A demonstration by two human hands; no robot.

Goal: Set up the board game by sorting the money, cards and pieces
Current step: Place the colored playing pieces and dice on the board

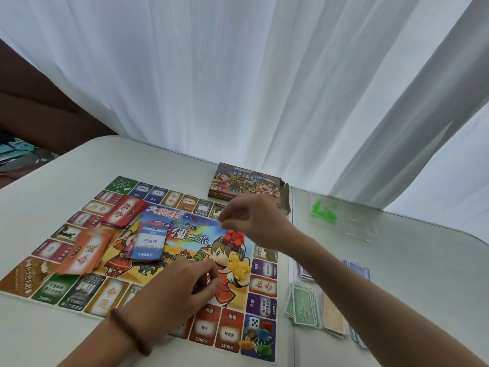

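A colourful game board (164, 250) lies flat on the table. On it sit a red card deck (124, 211), an orange deck (84, 251) and a blue-and-white deck (150, 243). A heap of red pieces (233, 237) and a heap of yellow pieces (238, 267) lie near the board's middle. My right hand (248, 215) hovers just above the red heap, fingertips pinched together on something too small to make out. My left hand (185, 282) rests curled on the board, holding small red-and-white pieces. Paper money (307, 304) lies in stacks to the right of the board.
The game box (243, 185) stands behind the board. Green pieces (322, 210) lie in a clear bag on the glass tabletop at right. A white die (254, 322) and coloured pawns (258, 340) sit on the board's near right corner. White curtains hang behind.
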